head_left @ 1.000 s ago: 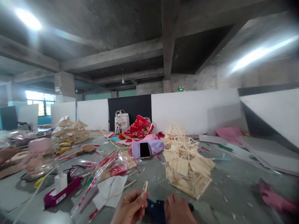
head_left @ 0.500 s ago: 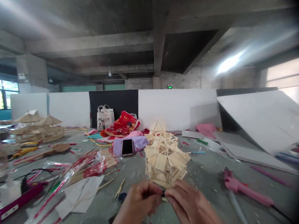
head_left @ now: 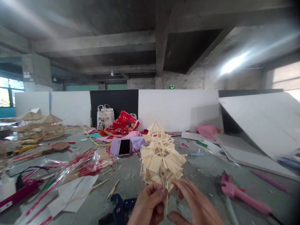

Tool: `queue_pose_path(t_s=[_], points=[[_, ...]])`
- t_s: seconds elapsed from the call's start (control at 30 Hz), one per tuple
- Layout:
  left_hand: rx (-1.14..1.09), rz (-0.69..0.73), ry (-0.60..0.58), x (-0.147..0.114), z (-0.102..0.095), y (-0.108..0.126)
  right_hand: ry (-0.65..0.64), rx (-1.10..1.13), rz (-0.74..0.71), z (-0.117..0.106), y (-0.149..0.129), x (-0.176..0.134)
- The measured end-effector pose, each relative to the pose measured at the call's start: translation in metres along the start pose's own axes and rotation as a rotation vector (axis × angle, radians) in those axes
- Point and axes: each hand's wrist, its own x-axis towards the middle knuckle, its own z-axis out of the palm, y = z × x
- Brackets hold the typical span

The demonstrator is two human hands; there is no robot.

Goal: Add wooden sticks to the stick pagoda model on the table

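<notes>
**A:** At the near edge of the grey surface (head_left: 206, 175), what are the two hands doing?

**B:** The left hand (head_left: 150, 206) is curled nearly closed, its fingertips (head_left: 161, 191) pinching a thin wooden stick (head_left: 167, 200) that stands about upright. The right hand (head_left: 195, 204) sits just beside it, fingers half spread and bent toward the same stick; whether it grips or only touches the stick cannot be told from this angle.

**A:** And the stick model?

**B:** The stick tower (head_left: 161, 156), a pale lattice with a peaked top, stands on the surface directly beyond both hands, its base just above the fingertips. Whether the held stick meets the tower's lower edge is not clear.

**A:** What lies around the hands?

**B:** Just left of the left hand, a dark blue tool (head_left: 119, 207) rests at the bottom of the frame. Farther left are loose sticks (head_left: 113, 189), white paper (head_left: 75, 193) and a clear bag of red-wrapped sticks (head_left: 89, 164). Beyond the left hand, a phone (head_left: 124, 147) leans on a lilac pouch (head_left: 137, 142). To the right of the right hand lies a pink glue gun (head_left: 239, 193), well apart. Far to the left stand other stick models (head_left: 37, 126) with umbrella-like roofs, and white boards (head_left: 180, 109) close off the back of the surface.
</notes>
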Motion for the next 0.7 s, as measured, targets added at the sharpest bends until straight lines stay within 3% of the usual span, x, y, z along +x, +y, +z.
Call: queue_pose_path(t_s=[0.23,0.47,0.6,0.7], points=[[0.002,0.019,-0.029,0.0,0.002,0.0,0.004,-0.117,-0.15,-0.002,-0.003,0.012],[0.109,-0.023,0.061,0.0,-0.001,0.0,0.031,-0.134,-0.089,-0.003,-0.007,0.022],[0.139,-0.069,0.045,0.004,-0.011,0.001,-0.039,-0.144,-0.067,-0.001,-0.006,0.034],[0.108,-0.073,0.066,0.009,-0.016,0.006,0.003,-0.201,-0.076,-0.005,0.001,0.038]])
